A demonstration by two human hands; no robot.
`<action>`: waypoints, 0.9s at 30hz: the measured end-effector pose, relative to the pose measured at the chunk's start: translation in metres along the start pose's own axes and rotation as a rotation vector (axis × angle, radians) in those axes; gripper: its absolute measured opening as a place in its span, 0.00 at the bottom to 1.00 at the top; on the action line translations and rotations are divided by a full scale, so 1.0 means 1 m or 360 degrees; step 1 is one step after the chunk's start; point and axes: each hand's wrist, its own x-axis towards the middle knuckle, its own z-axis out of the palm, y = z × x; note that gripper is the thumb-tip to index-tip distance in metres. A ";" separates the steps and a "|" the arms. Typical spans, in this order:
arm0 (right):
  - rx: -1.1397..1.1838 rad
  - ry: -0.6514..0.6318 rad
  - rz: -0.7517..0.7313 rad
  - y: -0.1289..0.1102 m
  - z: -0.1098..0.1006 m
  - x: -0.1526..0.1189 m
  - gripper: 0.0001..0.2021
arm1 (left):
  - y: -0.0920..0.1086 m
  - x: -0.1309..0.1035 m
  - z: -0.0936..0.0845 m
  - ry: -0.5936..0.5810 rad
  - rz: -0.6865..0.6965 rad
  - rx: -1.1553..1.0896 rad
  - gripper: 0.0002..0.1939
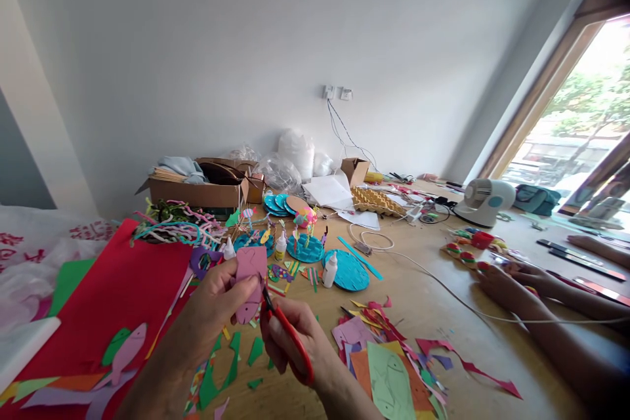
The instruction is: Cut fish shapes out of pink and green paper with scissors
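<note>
From my end, I have the left hand closed in a pinch on a pink paper above the table. My right hand curls round the red-handled scissors, blades at the paper's right edge. Paper scraps lie to the right, near a green fish drawing.

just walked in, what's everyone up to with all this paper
A person's left hand holds pink paper drawn with fish outlines; the right hand has red-handled scissors at its edge. Green scraps lie below, and a pink fish lies over a red sheet. Another person's hands are at the right.
</note>
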 end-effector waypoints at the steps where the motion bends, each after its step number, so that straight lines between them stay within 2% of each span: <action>1: 0.0007 0.0009 0.0003 0.000 0.001 0.000 0.32 | 0.000 0.000 0.000 -0.0018 -0.0003 -0.0031 0.11; 3: 0.0010 0.0028 -0.0001 0.000 0.003 0.000 0.32 | -0.001 0.000 0.000 -0.0060 0.0005 -0.0094 0.11; 9: -0.0004 0.0056 -0.0068 0.004 0.004 0.001 0.32 | -0.004 0.001 0.000 -0.0024 0.0017 -0.0138 0.10; 17: 0.0043 0.0092 -0.0076 0.007 0.007 0.001 0.32 | -0.003 -0.001 -0.002 -0.0059 0.0057 -0.0081 0.10; 27: -0.0051 0.0025 -0.0071 0.002 0.001 -0.002 0.31 | -0.002 0.000 -0.001 -0.0065 0.0063 -0.0017 0.10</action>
